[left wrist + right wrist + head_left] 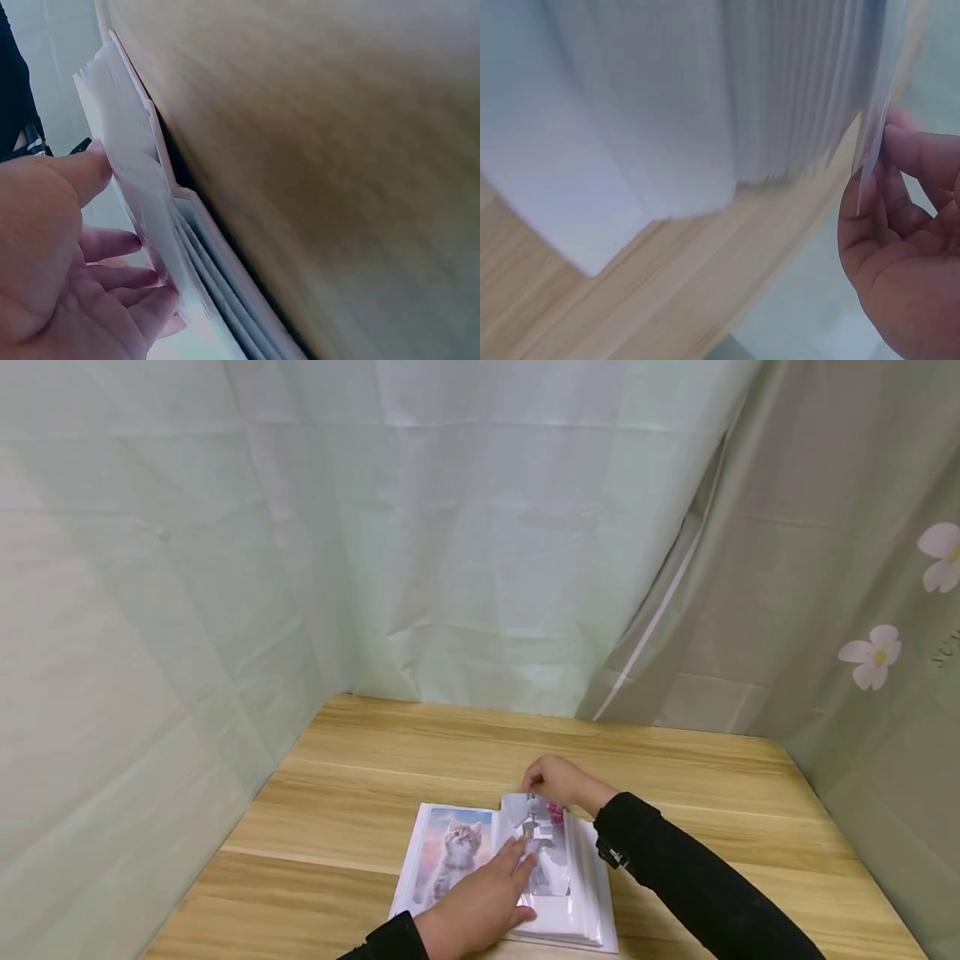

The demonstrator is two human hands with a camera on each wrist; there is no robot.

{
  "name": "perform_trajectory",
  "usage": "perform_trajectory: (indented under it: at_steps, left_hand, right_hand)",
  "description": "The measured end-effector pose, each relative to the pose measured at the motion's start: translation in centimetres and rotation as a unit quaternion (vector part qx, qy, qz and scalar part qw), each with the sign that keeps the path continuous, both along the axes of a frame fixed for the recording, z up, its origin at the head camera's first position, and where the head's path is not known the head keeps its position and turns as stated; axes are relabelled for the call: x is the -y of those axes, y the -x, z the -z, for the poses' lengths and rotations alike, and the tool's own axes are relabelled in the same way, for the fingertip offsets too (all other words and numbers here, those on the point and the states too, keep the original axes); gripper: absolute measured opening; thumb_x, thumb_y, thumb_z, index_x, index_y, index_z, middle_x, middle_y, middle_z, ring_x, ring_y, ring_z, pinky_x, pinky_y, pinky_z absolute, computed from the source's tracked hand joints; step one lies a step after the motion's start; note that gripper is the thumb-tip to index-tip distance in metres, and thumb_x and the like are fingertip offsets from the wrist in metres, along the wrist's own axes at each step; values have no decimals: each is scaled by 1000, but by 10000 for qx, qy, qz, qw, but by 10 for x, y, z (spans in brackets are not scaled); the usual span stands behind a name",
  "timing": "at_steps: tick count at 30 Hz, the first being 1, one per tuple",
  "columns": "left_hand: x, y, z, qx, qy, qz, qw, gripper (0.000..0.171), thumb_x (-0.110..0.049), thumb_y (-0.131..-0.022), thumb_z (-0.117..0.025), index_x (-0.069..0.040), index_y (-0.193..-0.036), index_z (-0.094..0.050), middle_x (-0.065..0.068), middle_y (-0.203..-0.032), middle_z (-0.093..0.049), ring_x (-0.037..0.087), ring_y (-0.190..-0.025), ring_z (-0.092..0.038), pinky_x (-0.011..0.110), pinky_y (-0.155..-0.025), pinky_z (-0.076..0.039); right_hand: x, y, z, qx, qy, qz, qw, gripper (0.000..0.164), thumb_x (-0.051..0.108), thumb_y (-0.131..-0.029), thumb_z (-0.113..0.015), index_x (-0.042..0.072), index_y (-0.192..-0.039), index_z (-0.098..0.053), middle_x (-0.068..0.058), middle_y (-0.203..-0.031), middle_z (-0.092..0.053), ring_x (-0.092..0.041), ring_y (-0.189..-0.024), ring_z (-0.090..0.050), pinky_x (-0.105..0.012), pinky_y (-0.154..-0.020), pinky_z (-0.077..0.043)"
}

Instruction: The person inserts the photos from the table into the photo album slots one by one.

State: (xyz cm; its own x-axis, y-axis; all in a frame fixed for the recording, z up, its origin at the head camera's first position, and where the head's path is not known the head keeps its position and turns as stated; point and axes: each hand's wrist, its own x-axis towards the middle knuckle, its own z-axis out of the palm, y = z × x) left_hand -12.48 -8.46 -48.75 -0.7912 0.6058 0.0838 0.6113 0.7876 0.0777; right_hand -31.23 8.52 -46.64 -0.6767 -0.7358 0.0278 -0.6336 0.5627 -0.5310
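Observation:
An album point(546, 928) with clear sleeves lies open on the wooden table. Its left page shows a kitten picture point(452, 853). On the right page, a greyish photo card point(553, 867) with a pink patch sticks out past the sleeve's top edge. My right hand point(557, 781) pinches that upper edge between thumb and fingers; in the right wrist view the thin clear-looking sheet point(871, 154) stands between them. My left hand point(480, 897) rests with extended fingers across the album's middle, fingertips on the card's lower part. In the left wrist view its fingers point(124, 281) lie against the pages.
The wooden table point(322, 827) extends around the album on all sides. Pale curtains point(480, 543) hang behind and to the left, and a flowered curtain point(825, 568) hangs at the right. The album's stacked pages point(780, 97) fan out thickly in the right wrist view.

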Motion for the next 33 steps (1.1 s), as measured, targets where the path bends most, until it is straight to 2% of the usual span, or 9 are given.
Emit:
perform_trajectory:
  at_steps: [5,9,13,21,27,33]
  left_hand:
    - [1,-1,0,227,-232,-14,9995,75,-56,-97,-56,0,-147,-47,21,-156,-37,32,-143,-38,34,-110,-41]
    - [1,-3,-1,236,-365,20,9991,86,-64,-92,-56,0,-147,-46,22,-156,-35,34,-144,-36,35,-109,-42]
    - [0,-4,-2,87,-408,109,9991,88,-64,-91,-59,2,-147,-45,22,-156,-36,35,-143,-38,35,-109,-42]
    - [0,-1,-5,184,-319,133,9992,89,-65,-91,-57,3,-147,-44,21,-155,-38,34,-144,-36,37,-113,-38]
    - [-1,-2,-6,241,-326,146,9991,90,-64,-90,-59,3,-147,-44,22,-155,-38,35,-143,-37,37,-112,-39]
    - [-2,0,-5,420,-350,77,9985,92,-64,-89,-61,3,-148,-42,23,-156,-36,35,-145,-34,38,-113,-37]
  right_hand:
    - [4,0,0,10,-108,-6,9999,19,-7,-88,-67,7,-79,-75,1,-81,-71,-6,-72,-56,-24,-70,-51]
    - [6,-1,-2,63,-215,-24,9997,19,-5,-89,-68,9,-80,-76,3,-81,-71,-6,-72,-56,-25,-71,-52]
    - [5,-4,-4,155,-313,-171,9992,19,-6,-89,-67,9,-81,-76,3,-81,-71,-5,-73,-58,-25,-74,-53]
    - [2,-11,-10,275,-371,-435,9980,20,-8,-86,-67,8,-81,-77,5,-78,-71,-2,-71,-57,-22,-72,-51]
    - [0,-17,-9,85,-323,-441,9985,19,-7,-86,-69,8,-81,-79,3,-79,-73,-2,-72,-59,-22,-73,-53]
    - [-1,-27,-9,-280,-411,-367,9981,16,-6,-87,-71,7,-86,-80,0,-85,-74,-12,-82,-68,-26,-78,-56]
